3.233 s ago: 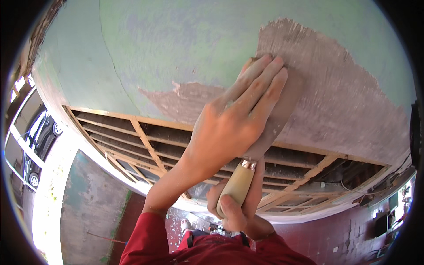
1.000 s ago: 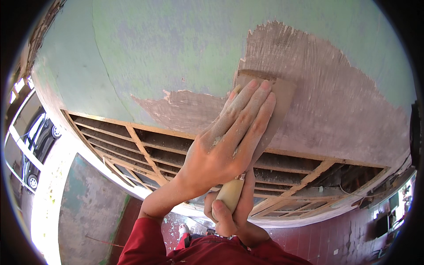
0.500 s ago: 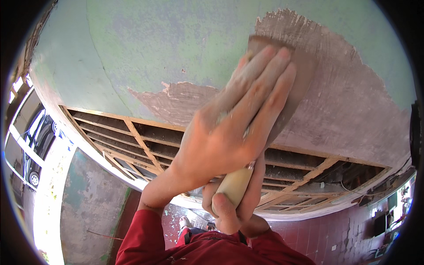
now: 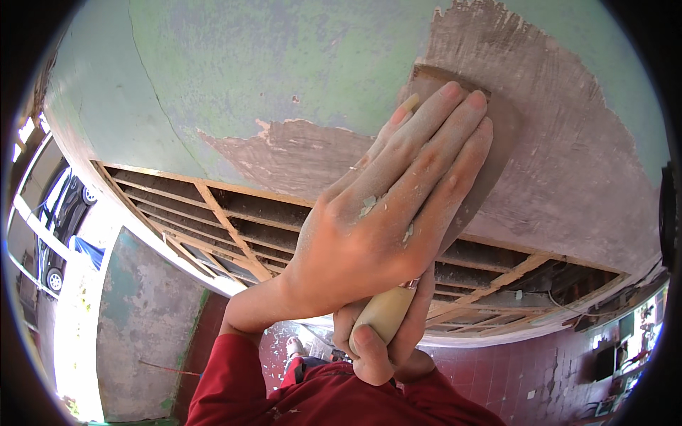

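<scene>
A wide scraper (image 4: 388, 309) with a pale yellow handle lies against a green-painted wall surface (image 4: 234, 71). My right hand (image 4: 378, 355) is wrapped round its handle, close to my body. Flat across the blade rests my left hand (image 4: 387, 195), its long fingers stretched out and dusty, with pale paint flakes on the back. The blade's front edge sits inside a large bare grey-brown patch (image 4: 554, 135) with a ragged border. Left of the hands is a smaller bare patch (image 4: 291, 156) with peeled edges.
A slatted wooden vent frame (image 4: 227, 216) opens below the scraped surface on both sides of my arms. Paint flakes litter the red tiled floor (image 4: 490, 383). At the left stand a low weathered wall (image 4: 145, 319) and a dark car (image 4: 60, 220) outside.
The scraper and both hands have drawn back a little toward me along the bare patch. My view has shifted slightly too. The hold on the scraper looks the same.
</scene>
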Motion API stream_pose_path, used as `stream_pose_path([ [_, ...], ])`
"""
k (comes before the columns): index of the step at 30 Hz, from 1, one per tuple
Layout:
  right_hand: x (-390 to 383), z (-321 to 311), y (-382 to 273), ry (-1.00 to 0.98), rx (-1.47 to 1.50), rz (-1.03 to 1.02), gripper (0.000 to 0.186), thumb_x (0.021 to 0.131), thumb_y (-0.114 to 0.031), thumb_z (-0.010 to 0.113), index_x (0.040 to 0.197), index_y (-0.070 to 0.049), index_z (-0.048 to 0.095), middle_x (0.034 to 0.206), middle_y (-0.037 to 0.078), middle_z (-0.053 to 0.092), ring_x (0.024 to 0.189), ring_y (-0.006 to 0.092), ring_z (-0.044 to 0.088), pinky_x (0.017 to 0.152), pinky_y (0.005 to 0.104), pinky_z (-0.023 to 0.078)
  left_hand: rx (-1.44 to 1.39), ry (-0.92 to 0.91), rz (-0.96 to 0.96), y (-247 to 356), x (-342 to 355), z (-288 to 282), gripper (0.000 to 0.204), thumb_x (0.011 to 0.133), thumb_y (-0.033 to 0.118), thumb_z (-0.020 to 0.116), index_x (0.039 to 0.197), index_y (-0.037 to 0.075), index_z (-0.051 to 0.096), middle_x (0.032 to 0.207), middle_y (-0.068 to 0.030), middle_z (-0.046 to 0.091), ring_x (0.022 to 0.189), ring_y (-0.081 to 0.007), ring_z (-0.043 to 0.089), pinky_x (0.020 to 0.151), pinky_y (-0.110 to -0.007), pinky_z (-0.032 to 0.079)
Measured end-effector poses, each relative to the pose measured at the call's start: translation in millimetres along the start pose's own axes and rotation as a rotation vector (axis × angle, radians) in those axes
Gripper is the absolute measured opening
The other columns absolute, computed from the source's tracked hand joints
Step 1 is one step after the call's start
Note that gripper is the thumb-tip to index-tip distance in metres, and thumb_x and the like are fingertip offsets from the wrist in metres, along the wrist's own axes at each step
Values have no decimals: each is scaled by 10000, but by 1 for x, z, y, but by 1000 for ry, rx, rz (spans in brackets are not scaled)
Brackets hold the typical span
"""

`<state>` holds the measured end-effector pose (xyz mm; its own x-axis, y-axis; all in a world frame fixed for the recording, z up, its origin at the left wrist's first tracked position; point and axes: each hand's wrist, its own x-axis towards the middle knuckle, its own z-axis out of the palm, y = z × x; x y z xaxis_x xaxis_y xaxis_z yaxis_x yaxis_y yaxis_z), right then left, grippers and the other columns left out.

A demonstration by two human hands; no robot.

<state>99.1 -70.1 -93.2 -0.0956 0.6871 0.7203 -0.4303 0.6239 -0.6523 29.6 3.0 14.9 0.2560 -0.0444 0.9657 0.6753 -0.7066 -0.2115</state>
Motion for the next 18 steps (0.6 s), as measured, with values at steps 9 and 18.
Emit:
stream_pose_path([
  [9, 0, 5, -2, 8, 27, 16, 967, 802, -87, 469, 1485, 22, -206, 470, 72, 429, 349, 135, 384, 377, 265, 350, 21, 46, 44, -6, -4, 5, 424, 731, 29, 768, 1144, -21, 683, 1204, -161, 679, 1160, -325, 642, 966, -452, 560],
  [18, 11, 11, -9, 43, 53, 41, 971, 804, -79, 476, 1472, 29, -221, 451, 77, 418, 330, 140, 375, 351, 269, 335, 29, 80, 109, -16, 15, 4, 432, 732, 43, 764, 1147, -34, 678, 1195, -167, 681, 1150, -328, 647, 989, -418, 547],
])
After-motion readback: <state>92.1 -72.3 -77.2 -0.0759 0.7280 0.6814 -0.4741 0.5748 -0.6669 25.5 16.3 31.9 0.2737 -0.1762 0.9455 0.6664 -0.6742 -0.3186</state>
